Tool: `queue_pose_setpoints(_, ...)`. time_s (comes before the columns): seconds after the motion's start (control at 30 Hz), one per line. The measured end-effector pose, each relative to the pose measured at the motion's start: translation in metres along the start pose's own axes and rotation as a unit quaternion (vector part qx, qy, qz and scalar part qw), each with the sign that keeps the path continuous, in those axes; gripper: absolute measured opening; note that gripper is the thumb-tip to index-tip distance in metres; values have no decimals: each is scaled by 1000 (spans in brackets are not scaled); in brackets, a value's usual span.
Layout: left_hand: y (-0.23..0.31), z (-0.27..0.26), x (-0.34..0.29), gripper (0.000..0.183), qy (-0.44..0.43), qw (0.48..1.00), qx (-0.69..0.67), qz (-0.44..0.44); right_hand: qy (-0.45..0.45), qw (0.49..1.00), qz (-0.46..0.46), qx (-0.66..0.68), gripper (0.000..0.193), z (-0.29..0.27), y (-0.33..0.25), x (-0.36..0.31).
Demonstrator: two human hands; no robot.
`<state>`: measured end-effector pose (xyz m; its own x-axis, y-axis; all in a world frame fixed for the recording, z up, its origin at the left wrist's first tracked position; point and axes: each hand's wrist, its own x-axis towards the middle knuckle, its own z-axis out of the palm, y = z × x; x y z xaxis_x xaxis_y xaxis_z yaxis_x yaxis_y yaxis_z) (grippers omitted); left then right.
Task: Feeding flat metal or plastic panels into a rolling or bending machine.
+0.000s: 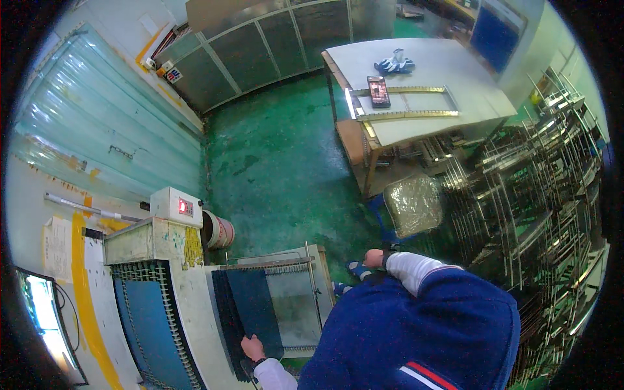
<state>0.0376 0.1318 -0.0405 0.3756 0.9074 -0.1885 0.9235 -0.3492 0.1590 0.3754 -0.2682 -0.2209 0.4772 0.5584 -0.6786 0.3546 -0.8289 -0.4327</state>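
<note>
My left hand (252,348) is closed at the near edge of several thin dark blue panels (257,302), which stand close together in a metal rack. Its fingers seem to pinch the edge of one panel, though their tips are partly hidden. The rack (300,305) has toothed rails and a slim rod at its right side. My right hand (374,258) is curled into a loose fist beside my body, above my striped shoe (357,269), and nothing shows in it.
Left of the rack stands a machine with a toothed conveyor (159,305) and a white control box (175,207). A bucket (221,231) is behind it. Ahead, a white table (474,97) bears a phone (377,91), a metal frame and a glove (394,64). Metal racks (520,195) crowd the right, beside a plastic-covered stool (413,207).
</note>
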Motion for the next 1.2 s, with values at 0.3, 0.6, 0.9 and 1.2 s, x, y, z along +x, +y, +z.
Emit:
queue_pose_setpoints(0.3, -5, 4, 4, 26, 7, 1000, -12, -22, -7, 1000, 0, 3, 33, -7, -5, -5)
queue_pose_setpoints(0.6, -15, 10, 9, 25, -1, 999, -1, -38, 12, 999, 31, 7, 32, -1, -7, -1)
queue_pose_setpoints(0.9, -17, 11, 11, 29, 1, 999, -31, -20, -13, 1000, 2, 15, 34, -4, -5, -1)
queue_pose_setpoints(1.2, -29, 20, 16, 33, 35, 999, 12, -9, 23, 999, 13, 25, 30, -5, -11, -4)
